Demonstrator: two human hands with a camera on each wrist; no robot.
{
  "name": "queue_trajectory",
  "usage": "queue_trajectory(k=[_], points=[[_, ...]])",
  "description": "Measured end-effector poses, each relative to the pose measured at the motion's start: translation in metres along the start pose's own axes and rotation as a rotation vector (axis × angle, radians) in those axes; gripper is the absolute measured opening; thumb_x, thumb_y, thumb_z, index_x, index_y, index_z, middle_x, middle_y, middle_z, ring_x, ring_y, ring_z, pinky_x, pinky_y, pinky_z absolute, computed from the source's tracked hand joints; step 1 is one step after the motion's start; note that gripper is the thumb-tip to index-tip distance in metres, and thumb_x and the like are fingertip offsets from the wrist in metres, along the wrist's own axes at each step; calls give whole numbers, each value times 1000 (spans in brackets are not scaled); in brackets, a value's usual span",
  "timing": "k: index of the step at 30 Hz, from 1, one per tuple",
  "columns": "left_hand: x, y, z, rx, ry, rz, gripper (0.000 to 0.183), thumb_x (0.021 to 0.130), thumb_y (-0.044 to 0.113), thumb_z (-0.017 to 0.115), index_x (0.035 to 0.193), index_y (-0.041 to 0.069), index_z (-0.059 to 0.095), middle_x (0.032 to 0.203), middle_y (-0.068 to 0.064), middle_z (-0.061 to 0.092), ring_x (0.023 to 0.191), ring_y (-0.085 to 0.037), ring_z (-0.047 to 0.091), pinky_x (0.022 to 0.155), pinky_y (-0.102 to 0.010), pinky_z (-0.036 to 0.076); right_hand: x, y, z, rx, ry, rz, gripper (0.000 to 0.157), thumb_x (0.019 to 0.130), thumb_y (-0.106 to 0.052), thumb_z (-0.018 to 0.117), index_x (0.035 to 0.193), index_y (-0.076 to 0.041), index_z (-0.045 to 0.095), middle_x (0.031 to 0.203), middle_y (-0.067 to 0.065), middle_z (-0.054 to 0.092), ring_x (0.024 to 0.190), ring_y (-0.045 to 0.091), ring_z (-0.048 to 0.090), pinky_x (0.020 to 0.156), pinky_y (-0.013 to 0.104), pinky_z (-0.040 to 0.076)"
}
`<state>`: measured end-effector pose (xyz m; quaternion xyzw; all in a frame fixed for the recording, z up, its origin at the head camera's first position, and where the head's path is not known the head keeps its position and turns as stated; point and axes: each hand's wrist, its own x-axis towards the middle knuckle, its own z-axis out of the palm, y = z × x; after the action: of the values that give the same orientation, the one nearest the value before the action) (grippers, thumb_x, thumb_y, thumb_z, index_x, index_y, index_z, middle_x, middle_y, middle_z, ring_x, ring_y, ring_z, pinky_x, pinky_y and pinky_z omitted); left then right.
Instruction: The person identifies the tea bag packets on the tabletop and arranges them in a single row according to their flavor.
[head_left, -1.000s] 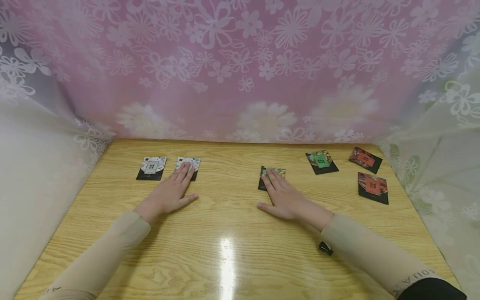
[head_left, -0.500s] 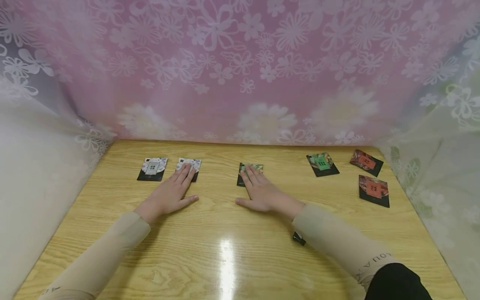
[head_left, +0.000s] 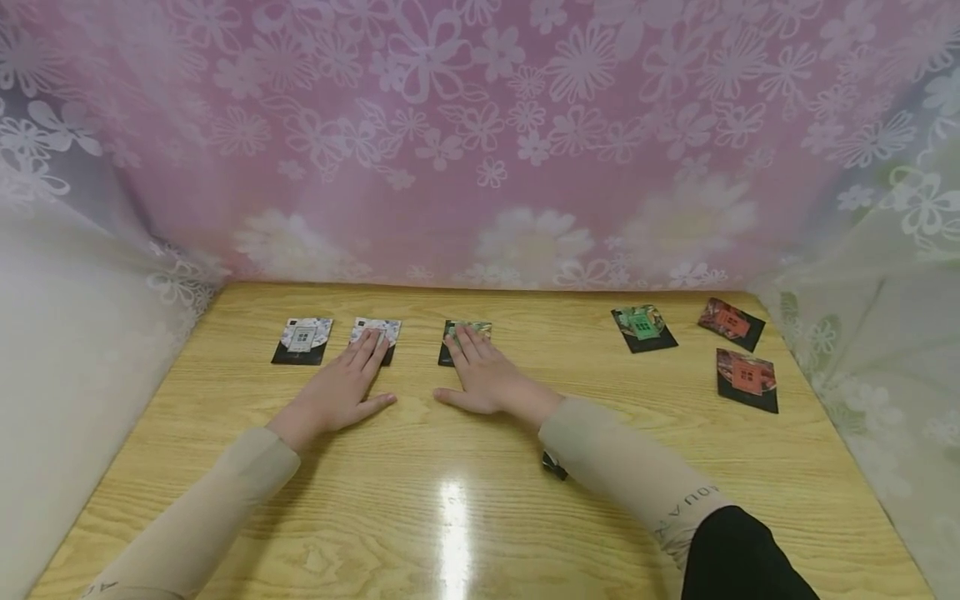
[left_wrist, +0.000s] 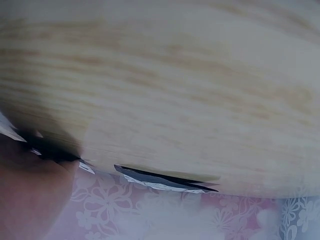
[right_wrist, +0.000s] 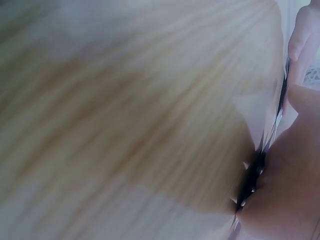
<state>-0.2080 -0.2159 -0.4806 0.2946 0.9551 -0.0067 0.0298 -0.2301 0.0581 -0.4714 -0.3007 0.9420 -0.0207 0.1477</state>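
Observation:
My left hand lies with straight fingers on a small white-and-black packet, covering much of its front. To the left of that hand is a matching white-and-black packet, seen nearly edge-on as a thin dark packet in the left wrist view. My right hand rests, fingers extended and thumb out to the side, on a green-and-black packet. A gap of bare wood separates this packet from the white one under the left hand. Near the right palm, its dark edge shows in the right wrist view.
Further right on the wooden table lie another green-and-black packet and two red-and-black ones, one red packet behind the other red packet. A floral curtain hangs along the back and sides. A small black object shows beneath the right sleeve.
My right hand has slid the green-and-black packet leftward across the table, towards the white packets. The left hand has stayed in place on its packet.

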Motion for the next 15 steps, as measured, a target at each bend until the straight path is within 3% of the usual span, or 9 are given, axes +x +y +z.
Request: queue_trajectory(k=[8,15], points=[[0,-1,1,-9,11,0,91,92,67,33,152,3,6,158,-19,1,146,-33,3,117,-49,16,14,-12,3,9,-7,-5,95,88,-75,19,151,-11,-10,157,11,-17,144,26,-16,119,47,5],[1,-1,2,-5,10,5,92,92,66,33,152,2,5,157,-19,0,145,-34,2,117,-50,16,14,-22,-2,21,-7,-1,93,89,-73,20,152,-10,-7,157,12,-14,145,28,-13,119,47,5]])
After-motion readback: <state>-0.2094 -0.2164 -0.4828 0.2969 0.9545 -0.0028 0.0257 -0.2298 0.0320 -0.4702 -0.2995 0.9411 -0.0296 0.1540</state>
